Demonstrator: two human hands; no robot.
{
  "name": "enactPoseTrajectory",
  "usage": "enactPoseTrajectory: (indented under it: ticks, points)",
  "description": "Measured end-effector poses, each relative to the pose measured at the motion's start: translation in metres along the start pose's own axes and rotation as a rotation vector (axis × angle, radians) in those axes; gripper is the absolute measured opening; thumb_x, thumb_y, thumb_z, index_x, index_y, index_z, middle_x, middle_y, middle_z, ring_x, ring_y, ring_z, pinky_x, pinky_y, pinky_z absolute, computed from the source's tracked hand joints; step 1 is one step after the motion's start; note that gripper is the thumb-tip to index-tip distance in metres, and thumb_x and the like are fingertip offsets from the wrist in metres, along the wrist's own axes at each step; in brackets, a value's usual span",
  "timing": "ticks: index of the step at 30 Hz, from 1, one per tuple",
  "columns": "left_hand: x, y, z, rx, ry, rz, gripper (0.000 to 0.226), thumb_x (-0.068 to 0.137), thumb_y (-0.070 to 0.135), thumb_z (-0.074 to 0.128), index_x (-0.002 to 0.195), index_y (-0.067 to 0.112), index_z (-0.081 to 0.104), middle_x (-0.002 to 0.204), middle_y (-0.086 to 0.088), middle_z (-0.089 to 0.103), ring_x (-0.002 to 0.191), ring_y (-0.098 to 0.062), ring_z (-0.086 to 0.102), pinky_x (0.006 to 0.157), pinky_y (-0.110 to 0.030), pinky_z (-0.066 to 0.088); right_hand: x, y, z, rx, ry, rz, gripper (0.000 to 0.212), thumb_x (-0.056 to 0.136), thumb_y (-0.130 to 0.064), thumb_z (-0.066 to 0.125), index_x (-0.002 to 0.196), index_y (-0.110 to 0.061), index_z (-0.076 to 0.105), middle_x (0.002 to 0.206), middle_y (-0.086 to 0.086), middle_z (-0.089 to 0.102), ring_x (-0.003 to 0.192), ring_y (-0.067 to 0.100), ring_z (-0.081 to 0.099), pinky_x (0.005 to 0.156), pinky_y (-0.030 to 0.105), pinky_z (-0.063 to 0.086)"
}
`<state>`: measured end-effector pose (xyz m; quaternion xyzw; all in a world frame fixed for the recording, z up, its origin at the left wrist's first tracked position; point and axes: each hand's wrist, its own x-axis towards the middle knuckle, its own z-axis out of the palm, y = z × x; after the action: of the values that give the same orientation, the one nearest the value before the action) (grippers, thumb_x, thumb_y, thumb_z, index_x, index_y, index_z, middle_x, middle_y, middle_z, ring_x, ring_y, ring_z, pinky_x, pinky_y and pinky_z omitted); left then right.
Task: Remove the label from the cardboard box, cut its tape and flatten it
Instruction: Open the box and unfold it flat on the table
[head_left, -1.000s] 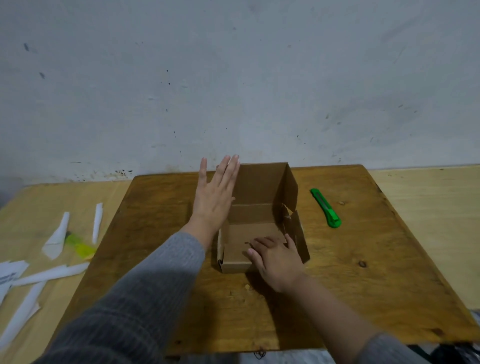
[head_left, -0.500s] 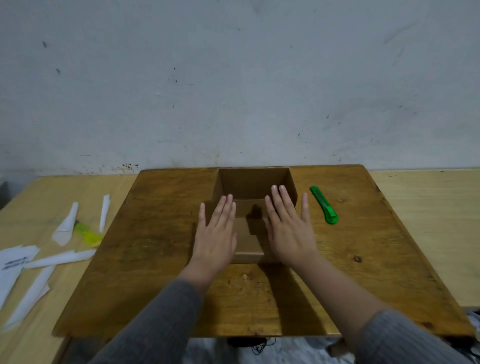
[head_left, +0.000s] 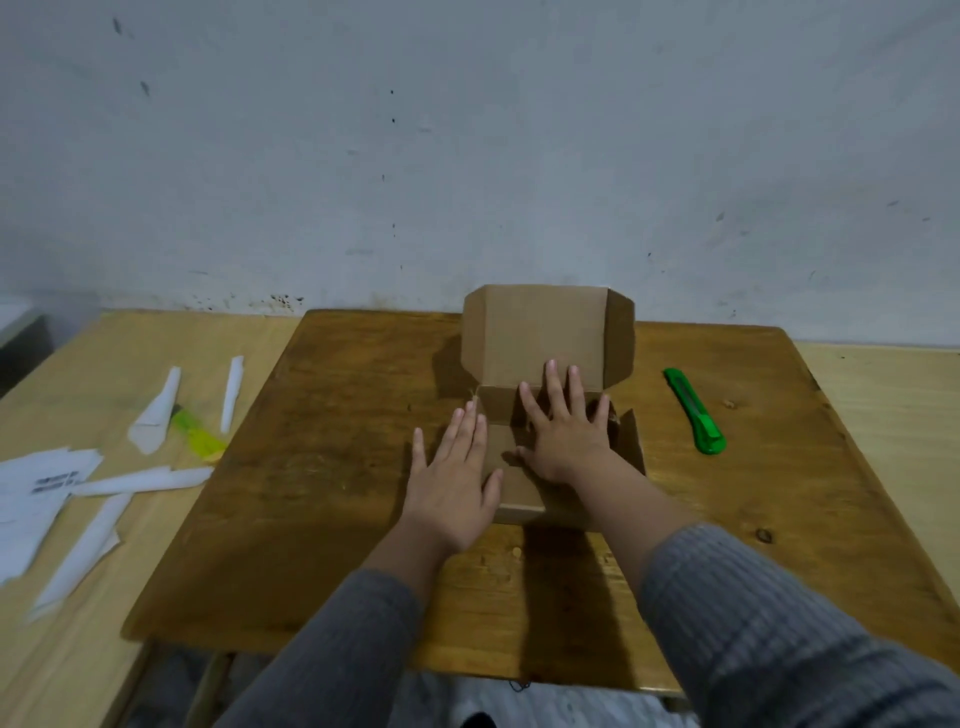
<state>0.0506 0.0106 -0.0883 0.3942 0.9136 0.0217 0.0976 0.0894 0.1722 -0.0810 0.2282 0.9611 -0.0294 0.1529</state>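
Observation:
A small brown cardboard box (head_left: 535, 332) lies opened on the dark wooden board (head_left: 332, 457), its lid flap standing up at the back. My left hand (head_left: 454, 473) lies flat, palm down, over the box's left side wall and the board. My right hand (head_left: 563, 426) presses flat with spread fingers on the inside of the box. The right side wall (head_left: 631, 436) still leans up beside my right wrist. A green utility knife (head_left: 696, 413) lies on the board to the right of the box, apart from both hands.
White torn label and paper strips (head_left: 104, 483) and a yellow-green scrap (head_left: 200, 439) lie on the pale table (head_left: 883, 415) to the left of the board. A grey wall stands close behind the box.
Both hands went from the box's sides to lying flat on it. The box's walls have spread lower and the back flap now stands up taller. The view shifted slightly.

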Motion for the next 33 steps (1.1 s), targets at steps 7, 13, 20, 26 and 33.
enactPoseTrajectory:
  ticks: [7,13,20,26,33]
  points:
    - [-0.003,0.001,0.002,-0.046,-0.012,-0.024,0.069,0.101,0.049,0.02,0.153,0.018,-0.014,0.157,0.002,-0.028,0.144,-0.013,-0.025,0.117,-0.054,-0.012,0.015,0.006,0.008,0.059,-0.166,0.005,0.109,0.073,-0.074,0.052,0.146,-0.034,-0.018,0.145,0.006,-0.045,0.134,0.032,-0.039,0.109,0.066,-0.008]
    - [-0.002,0.002,0.0,-0.021,-0.035,-0.041,0.071,0.101,0.05,0.021,0.153,0.017,-0.013,0.158,0.002,-0.027,0.145,-0.013,-0.024,0.116,-0.052,-0.013,0.012,0.01,0.013,0.09,-0.193,-0.009,0.097,0.076,-0.075,0.046,0.15,-0.031,-0.001,0.158,0.007,-0.018,0.143,0.031,-0.021,0.109,0.067,-0.008]
    - [-0.008,0.012,0.001,-0.193,-0.092,-0.078,0.067,0.1,0.055,0.006,0.153,0.02,-0.014,0.156,0.007,-0.03,0.142,-0.01,-0.028,0.116,-0.055,-0.015,-0.017,0.008,-0.013,0.292,-0.278,-0.051,0.056,0.095,-0.055,0.033,0.125,-0.014,0.055,0.127,0.012,0.055,0.114,0.027,0.051,0.092,0.037,0.039]
    - [-0.01,0.008,-0.006,-0.21,-0.07,-0.034,0.065,0.1,0.055,0.007,0.153,0.024,-0.012,0.157,0.011,-0.025,0.141,-0.007,-0.029,0.116,-0.05,-0.017,-0.043,0.012,-0.01,0.365,-0.274,-0.128,0.052,0.095,-0.055,0.032,0.133,-0.024,0.049,0.132,0.008,0.054,0.12,0.026,0.048,0.097,0.038,0.036]
    - [-0.009,-0.027,-0.017,-0.097,-0.095,0.096,0.053,0.102,0.046,0.002,0.152,0.033,-0.009,0.156,0.02,-0.017,0.143,-0.005,-0.022,0.117,-0.054,-0.012,-0.064,0.016,-0.004,0.443,-0.042,-0.119,0.039,0.088,-0.056,0.048,0.12,-0.036,0.057,0.123,-0.006,0.061,0.125,0.02,0.045,0.114,0.053,0.011]
